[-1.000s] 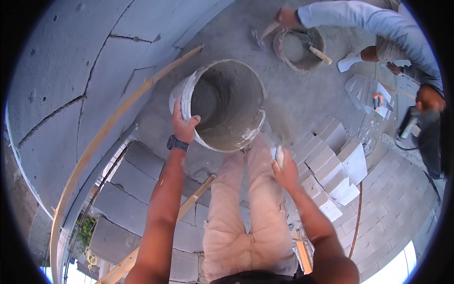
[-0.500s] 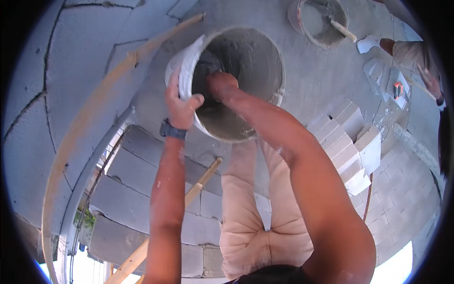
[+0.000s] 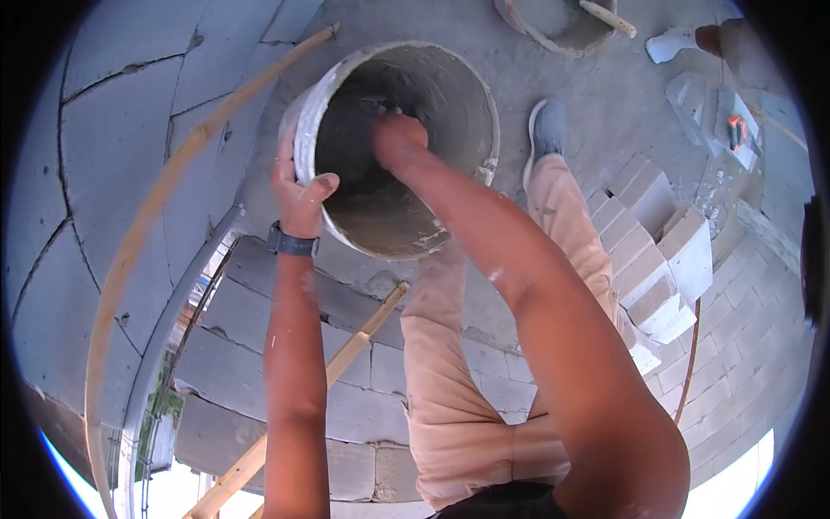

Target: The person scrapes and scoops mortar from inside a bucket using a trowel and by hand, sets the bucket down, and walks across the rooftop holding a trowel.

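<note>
In the head view, a large bucket [image 3: 458, 95] is seen between a wooden strip [image 3: 201, 138] and a shoe [image 3: 547, 130], its mouth turned toward the camera. Its near-left rim is clasped by the left hand [image 3: 298, 204], thumb hooked over the edge. The right hand [image 3: 400, 143] is lowered inside; whether anything is gripped by its curled fingers cannot be told. Pale blocks [image 3: 635, 259] are stacked at the right.

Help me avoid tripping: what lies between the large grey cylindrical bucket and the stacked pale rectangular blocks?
In the head view, the person's right forearm and tan-trousered right leg appear between bucket and blocks, over grey floor.
</note>
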{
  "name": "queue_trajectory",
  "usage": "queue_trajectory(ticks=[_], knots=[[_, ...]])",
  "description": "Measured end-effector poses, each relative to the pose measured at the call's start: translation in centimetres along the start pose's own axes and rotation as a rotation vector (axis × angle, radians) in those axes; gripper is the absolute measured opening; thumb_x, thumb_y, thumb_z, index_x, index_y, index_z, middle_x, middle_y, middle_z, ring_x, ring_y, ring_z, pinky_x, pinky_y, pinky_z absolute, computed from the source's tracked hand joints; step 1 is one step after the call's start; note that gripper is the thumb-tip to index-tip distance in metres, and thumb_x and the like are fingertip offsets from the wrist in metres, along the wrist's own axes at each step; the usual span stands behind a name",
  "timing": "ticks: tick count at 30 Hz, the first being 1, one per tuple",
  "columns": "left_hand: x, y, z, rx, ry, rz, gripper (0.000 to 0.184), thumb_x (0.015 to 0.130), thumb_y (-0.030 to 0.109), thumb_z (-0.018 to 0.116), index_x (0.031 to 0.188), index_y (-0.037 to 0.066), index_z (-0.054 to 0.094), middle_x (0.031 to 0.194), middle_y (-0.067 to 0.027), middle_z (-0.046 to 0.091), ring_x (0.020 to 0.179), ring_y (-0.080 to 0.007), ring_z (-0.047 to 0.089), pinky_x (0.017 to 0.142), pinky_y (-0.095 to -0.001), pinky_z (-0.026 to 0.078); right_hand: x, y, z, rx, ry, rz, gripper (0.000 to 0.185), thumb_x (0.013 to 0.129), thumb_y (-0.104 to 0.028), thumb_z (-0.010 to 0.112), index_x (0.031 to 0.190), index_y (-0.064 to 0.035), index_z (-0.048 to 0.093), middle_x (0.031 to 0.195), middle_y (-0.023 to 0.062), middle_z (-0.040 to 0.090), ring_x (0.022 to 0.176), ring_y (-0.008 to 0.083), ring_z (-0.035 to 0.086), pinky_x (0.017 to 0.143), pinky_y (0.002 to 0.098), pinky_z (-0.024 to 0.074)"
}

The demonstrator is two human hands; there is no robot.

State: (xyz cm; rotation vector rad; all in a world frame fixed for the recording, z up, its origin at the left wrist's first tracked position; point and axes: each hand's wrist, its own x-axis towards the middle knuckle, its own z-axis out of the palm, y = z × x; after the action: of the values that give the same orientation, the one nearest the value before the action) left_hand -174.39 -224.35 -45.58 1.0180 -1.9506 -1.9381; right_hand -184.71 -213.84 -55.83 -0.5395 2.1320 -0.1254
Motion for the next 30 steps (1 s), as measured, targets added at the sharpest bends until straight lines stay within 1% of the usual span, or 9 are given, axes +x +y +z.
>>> queue_trajectory(ticks=[5, 8, 11, 14, 18, 21, 25, 27, 30], knots=[[-0.1, -0.6, -1.3, 0.009, 0.074, -0.094, 0.097, 0.06, 0.039, 0.086, 0.14, -0.001, 0.047, 0.125, -0.0081, 0.06, 0.111, -0.0173, 0.058, 0.096, -0.0302, 0.046, -1.9, 0.7, 2.6, -0.271, -0.198, -0.282, 0.027, 0.092, -0.015, 0.058, 0.114, -0.0055, 0.069, 0.118, 0.0133, 0.067, 0.106, 0.0283, 0.068, 0.081, 0.0371, 0.058], [-0.7, 0.3, -0.9, -0.05, 0.071, -0.112, 0.093, 0.067, 0.045, 0.078, 0.14, -0.003, 0.046, 0.129, -0.0127, 0.059, 0.114, -0.0226, 0.058, 0.099, -0.0339, 0.045, -1.9, 2.7, 0.0, -0.403, -0.546, -0.4, 0.024, 0.09, -0.013, 0.058, 0.11, -0.0078, 0.072, 0.115, 0.0118, 0.069, 0.105, 0.0276, 0.068, 0.079, 0.0362, 0.0584], [-1.0, 0.8, -0.7, 0.306, 0.092, 0.001, 0.093, 0.068, 0.048, 0.072, 0.14, -0.004, 0.045, 0.13, -0.0149, 0.058, 0.117, -0.0254, 0.057, 0.101, -0.0367, 0.042, -1.0, 4.1, -0.1, -0.116, -0.289, -0.343, 0.024, 0.086, -0.011, 0.059, 0.105, -0.0095, 0.074, 0.106, 0.0109, 0.073, 0.101, 0.0298, 0.07, 0.078, 0.0416, 0.0586], [-1.8, -0.2, -0.3, 0.181, 0.111, -0.022, 0.093, 0.068, 0.048, 0.071, 0.141, -0.004, 0.045, 0.13, -0.015, 0.058, 0.118, -0.0259, 0.056, 0.103, -0.0376, 0.041, 0.8, 2.2, -1.6, 0.048, -0.149, -0.363, 0.025, 0.086, -0.012, 0.06, 0.107, -0.0098, 0.074, 0.11, 0.0111, 0.072, 0.102, 0.0299, 0.069, 0.077, 0.0412, 0.0591], [-1.5, 0.5, 0.4, 0.221, 0.059, 0.019, 0.09, 0.069, 0.044, 0.071, 0.14, -0.004, 0.045, 0.13, -0.0151, 0.058, 0.117, -0.0258, 0.057, 0.102, -0.0372, 0.042, -1.1, -0.6, 0.1, 0.026, -0.194, -0.343, 0.025, 0.087, -0.011, 0.059, 0.107, -0.0103, 0.074, 0.113, 0.0111, 0.071, 0.103, 0.03, 0.069, 0.078, 0.0416, 0.0594], [-2.3, 0.3, -0.1, -0.056, 0.062, -0.123, 0.088, 0.069, 0.039, 0.073, 0.14, -0.004, 0.045, 0.13, -0.0164, 0.058, 0.116, -0.0268, 0.058, 0.103, -0.0373, 0.042, -4.3, 0.1, 1.7, -0.334, -0.438, -0.607, 0.028, 0.09, -0.011, 0.059, 0.114, -0.0163, 0.073, 0.12, 0.01, 0.068, 0.111, 0.0248, 0.066, 0.082, 0.0389, 0.0581], [-3.1, -0.1, -0.3, 0.13, 0.091, 0.035, 0.095, 0.064, 0.045, 0.077, 0.139, -0.005, 0.045, 0.13, -0.0159, 0.058, 0.117, -0.0261, 0.057, 0.103, -0.0375, 0.042, -2.0, 0.7, 0.2, -0.417, -0.356, -0.595, 0.025, 0.089, -0.013, 0.061, 0.11, -0.0129, 0.074, 0.117, 0.0117, 0.069, 0.108, 0.0254, 0.067, 0.081, 0.0381, 0.058], [-3.7, -0.1, -0.2, 0.149, 0.072, 0.017, 0.096, 0.064, 0.045, 0.077, 0.14, -0.005, 0.045, 0.13, -0.0158, 0.057, 0.118, -0.026, 0.056, 0.103, -0.0375, 0.041, -0.5, 0.6, 0.0, 0.031, -0.075, -0.435, 0.022, 0.088, -0.014, 0.062, 0.105, -0.0114, 0.075, 0.116, 0.0116, 0.069, 0.103, 0.0261, 0.069, 0.079, 0.0376, 0.0579], [-3.3, -0.6, 0.4, 0.183, 0.04, 0.049, 0.095, 0.063, 0.045, 0.074, 0.139, -0.005, 0.046, 0.129, -0.0154, 0.058, 0.118, -0.0256, 0.056, 0.103, -0.0368, 0.041, -0.7, -1.6, 0.1, -0.097, 0.016, -0.43, 0.02, 0.088, -0.014, 0.061, 0.101, -0.0122, 0.075, 0.114, 0.0117, 0.07, 0.1, 0.0268, 0.07, 0.076, 0.0377, 0.0579]])
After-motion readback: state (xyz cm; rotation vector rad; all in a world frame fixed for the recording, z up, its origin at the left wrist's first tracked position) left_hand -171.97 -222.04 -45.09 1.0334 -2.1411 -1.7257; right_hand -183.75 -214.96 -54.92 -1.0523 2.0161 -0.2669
